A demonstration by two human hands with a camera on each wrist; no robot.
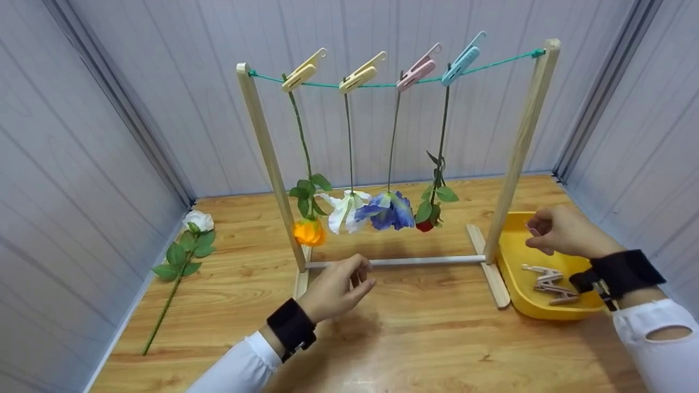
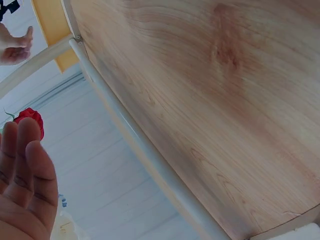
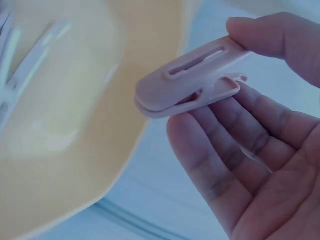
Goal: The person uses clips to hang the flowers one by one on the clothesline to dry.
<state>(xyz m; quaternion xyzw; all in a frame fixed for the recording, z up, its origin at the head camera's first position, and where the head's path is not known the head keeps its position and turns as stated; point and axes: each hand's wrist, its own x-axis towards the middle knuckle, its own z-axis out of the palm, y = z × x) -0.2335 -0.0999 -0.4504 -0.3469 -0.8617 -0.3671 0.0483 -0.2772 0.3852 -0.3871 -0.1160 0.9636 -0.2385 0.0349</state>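
My right hand (image 1: 568, 232) is over the yellow tub (image 1: 538, 308). In the right wrist view it pinches a pale pink clothespin (image 3: 187, 77) between thumb and fingers, the clip end facing the tub. My left hand (image 1: 336, 286), loosely curled and holding nothing, hovers in front of the stand's white crossbar (image 1: 428, 261). From the green cord (image 1: 377, 85), heads down, hang an orange flower (image 1: 309, 233), a white lily (image 1: 341, 213), a blue-purple flower (image 1: 390, 212) and a red rose (image 1: 425, 225). Clothespins hold their stems: two yellow, one pink (image 1: 416, 75), one blue (image 1: 460, 66).
On the table's left side lies a white rose (image 1: 199, 220) with a long leafy stem. Several more clothespins (image 1: 549, 284) sit in the tub, beside the right foot of the wooden stand (image 1: 523, 147). Panelled walls (image 1: 98, 164) enclose the table's back and sides.
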